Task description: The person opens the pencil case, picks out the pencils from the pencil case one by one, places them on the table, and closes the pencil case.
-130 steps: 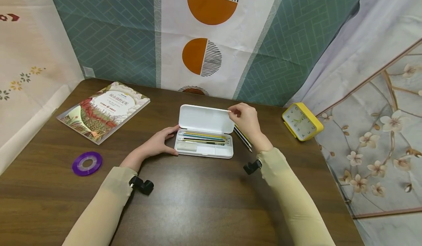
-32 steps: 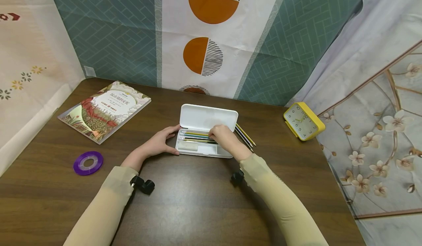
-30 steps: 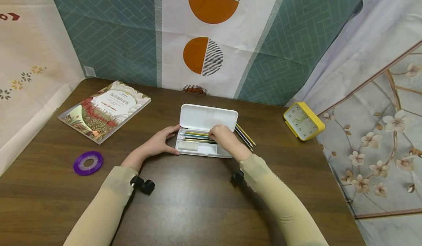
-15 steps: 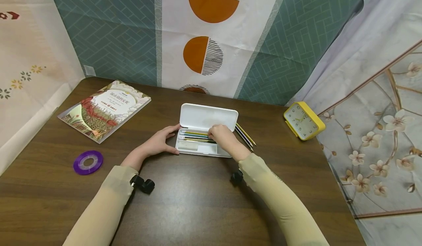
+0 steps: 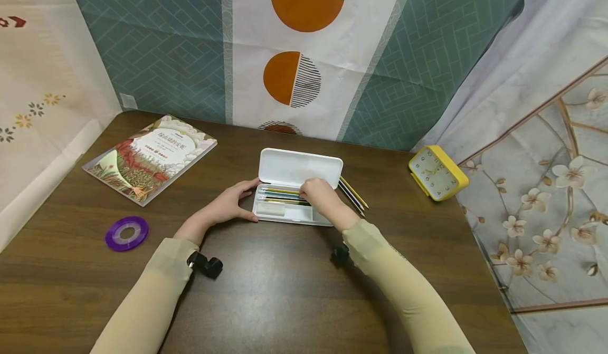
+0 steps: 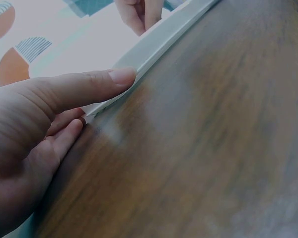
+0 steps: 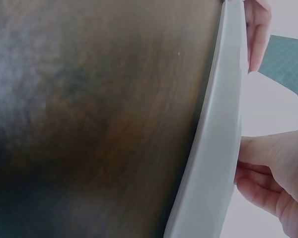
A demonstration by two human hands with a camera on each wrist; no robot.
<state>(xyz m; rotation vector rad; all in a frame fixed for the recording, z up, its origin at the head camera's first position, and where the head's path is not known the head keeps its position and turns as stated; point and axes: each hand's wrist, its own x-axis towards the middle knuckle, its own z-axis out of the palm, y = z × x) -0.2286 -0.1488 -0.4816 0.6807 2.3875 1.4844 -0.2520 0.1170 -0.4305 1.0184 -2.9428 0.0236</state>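
Note:
A white pencil case (image 5: 301,166) lies with its lid up on the table. Inside it are several pencils (image 5: 280,191) and a whitish eraser-like block (image 5: 271,209). My left hand (image 5: 227,203) grips the case's left end, thumb at the front edge and fingers towards the back; the left wrist view shows the thumb (image 6: 97,89) on the rim. My right hand (image 5: 323,195) reaches into the case with bent fingers, pinching a pencil at the right end of the row. The case's front wall (image 7: 208,139) hides its fingertips in the right wrist view.
Several loose pencils (image 5: 352,195) lie just right of the case. A yellow alarm clock (image 5: 438,173) stands at the right. A picture book (image 5: 152,159) lies at the back left, with a purple ring-shaped roll (image 5: 126,233) in front of it.
Since the oldest frame, my right hand has come from the lid's right corner down into the case, baring more of the loose pencils. Both hands are nearly still over the last second.

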